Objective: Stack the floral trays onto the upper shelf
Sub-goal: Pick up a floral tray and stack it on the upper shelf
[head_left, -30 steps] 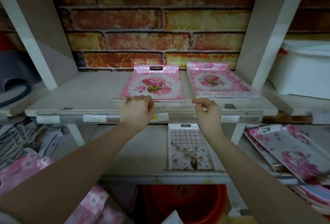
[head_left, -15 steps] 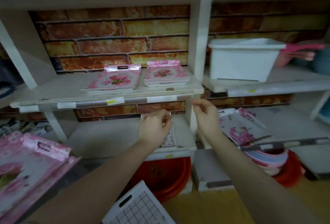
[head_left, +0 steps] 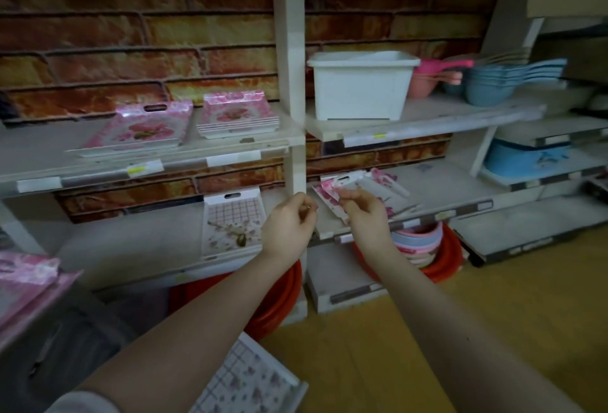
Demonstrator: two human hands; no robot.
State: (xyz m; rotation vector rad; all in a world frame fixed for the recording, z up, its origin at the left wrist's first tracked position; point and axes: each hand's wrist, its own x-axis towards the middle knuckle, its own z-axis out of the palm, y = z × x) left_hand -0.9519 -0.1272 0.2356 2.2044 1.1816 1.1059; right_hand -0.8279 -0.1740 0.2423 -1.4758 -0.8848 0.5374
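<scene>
Two lots of pink floral trays lie on the upper shelf [head_left: 230, 149]: a single tray [head_left: 141, 129] on the left and a stack of trays [head_left: 237, 114] beside it. More pink floral trays [head_left: 365, 187] lie loosely on the lower right shelf. My right hand [head_left: 365, 212] hovers just in front of them with fingers loosely curled and nothing held. My left hand [head_left: 289, 221] hangs beside it in front of the white upright post, fingers curled, holding nothing. A grid-patterned tray [head_left: 233, 225] rests on the lower left shelf.
A white tub [head_left: 358, 86] and pink and blue ladles [head_left: 493, 78] sit on the right upper shelf. Red basins [head_left: 279, 297] stand on the floor below. Another grid tray [head_left: 250, 379] and pink trays [head_left: 23, 281] lie near me at the left.
My view has swung right and pulled back from the upper shelf. Both hands have dropped from its front edge and moved right, towards the trays on the lower right shelf.
</scene>
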